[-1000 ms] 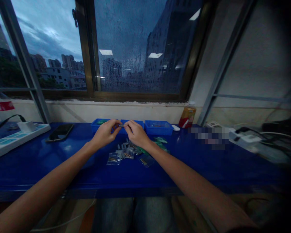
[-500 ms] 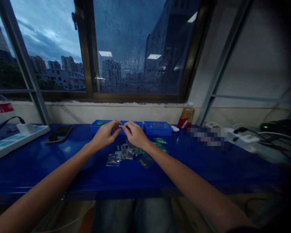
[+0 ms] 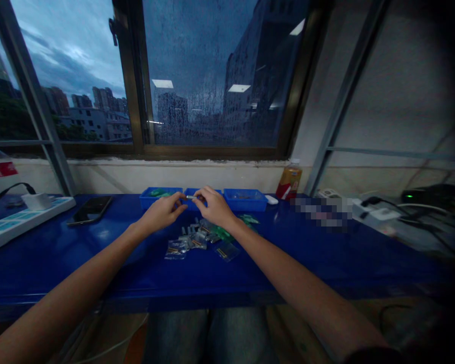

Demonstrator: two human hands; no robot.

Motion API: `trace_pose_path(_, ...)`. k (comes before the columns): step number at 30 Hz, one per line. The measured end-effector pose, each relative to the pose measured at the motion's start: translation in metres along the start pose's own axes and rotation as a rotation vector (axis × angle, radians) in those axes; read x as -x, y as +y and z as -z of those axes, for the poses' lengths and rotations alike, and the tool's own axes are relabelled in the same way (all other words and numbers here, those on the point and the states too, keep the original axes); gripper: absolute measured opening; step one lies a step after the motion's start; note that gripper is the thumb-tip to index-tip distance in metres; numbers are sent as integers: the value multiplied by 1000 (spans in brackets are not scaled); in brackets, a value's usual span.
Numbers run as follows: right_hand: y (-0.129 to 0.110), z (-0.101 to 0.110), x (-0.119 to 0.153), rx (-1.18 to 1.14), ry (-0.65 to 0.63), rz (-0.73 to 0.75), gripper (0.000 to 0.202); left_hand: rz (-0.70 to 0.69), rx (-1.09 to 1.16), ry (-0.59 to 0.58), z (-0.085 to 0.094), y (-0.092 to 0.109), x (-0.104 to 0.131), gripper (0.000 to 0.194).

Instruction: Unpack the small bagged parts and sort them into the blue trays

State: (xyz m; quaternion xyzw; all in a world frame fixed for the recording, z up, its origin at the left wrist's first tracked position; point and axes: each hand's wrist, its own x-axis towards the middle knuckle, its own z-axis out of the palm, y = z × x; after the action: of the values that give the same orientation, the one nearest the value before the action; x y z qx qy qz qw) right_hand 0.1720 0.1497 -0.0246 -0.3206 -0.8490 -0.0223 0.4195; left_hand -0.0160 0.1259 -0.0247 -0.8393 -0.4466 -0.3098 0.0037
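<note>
Above the blue trays' front edge, my right hand (image 3: 214, 206) pinches a small pale cylinder (image 3: 190, 197) between thumb and fingers. My left hand (image 3: 166, 211) is at the cylinder's left end, fingers curled and fingertips close to it or touching; whatever lies in those fingers is too small to make out. Below the hands on the blue table lies a pile of small clear plastic bags (image 3: 197, 239), some with brass-coloured pins inside. Green packets (image 3: 223, 233) lie beside the pile, partly behind my right wrist. One bag with brass-coloured pins (image 3: 227, 251) lies nearer me.
Three blue trays stand in a row: a left tray (image 3: 147, 203) with green packets, a middle one behind my hands, a right tray (image 3: 245, 204). A phone (image 3: 90, 210) and power strip (image 3: 30, 222) lie left. A drink bottle (image 3: 289, 181) stands back right near cables.
My left thumb has lowered slightly away from the index finger, and more of the pale cylinder shows between the hands. The view has shifted slightly.
</note>
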Motion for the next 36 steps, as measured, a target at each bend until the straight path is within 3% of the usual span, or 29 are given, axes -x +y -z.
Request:
trace_pose_path(8,59,11,-3,218,84,-292,15,-81,16,-532,5,-15,6,29)
trace_pose_path(11,73,13,-2,261,88,-354,18,-81,58,-634,10,-12,8,30)
trace_pose_path(17,82,14,0,283,66,-373,18,-83,55,-631,11,-10,7,20)
trace_pose_path(36,80,15,0,347,-78,-389,18,-96,18,-618,9,-7,8,19)
